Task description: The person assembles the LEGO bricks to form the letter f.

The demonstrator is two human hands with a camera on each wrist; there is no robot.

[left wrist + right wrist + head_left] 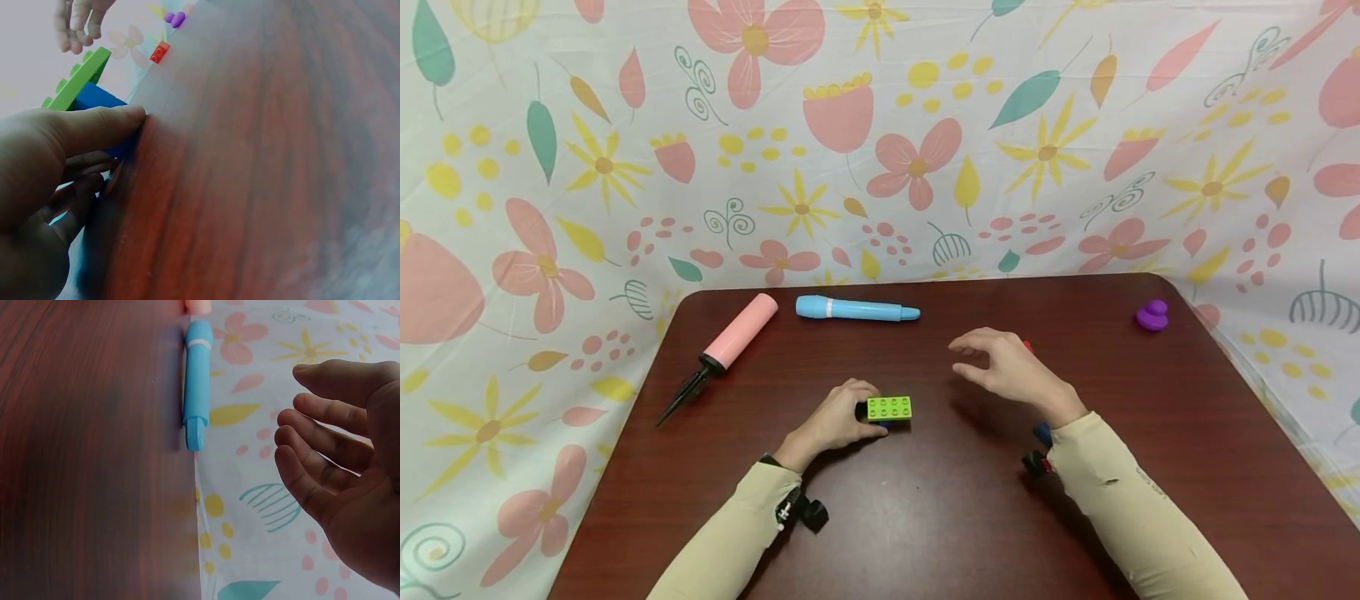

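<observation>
My left hand pinches blue toy bricks between thumb and fingers, low at the table. On top of them sits a lime green toy brick with two rows of studs, tilted in the left wrist view and overhanging the blue. My right hand hovers above the table to the right, fingers loosely bent and holding nothing. A red toy brick lies beyond it, mostly covered by that hand in the head view. Under the right wrist a small blue piece shows, partly hidden by the sleeve.
At the back left lies a pink hand pump with a black nozzle. A light blue pump-shaped tube lies along the back edge. One purple rubber-duck-shaped toy stands at the far right corner. Patterned cloth hangs behind the table.
</observation>
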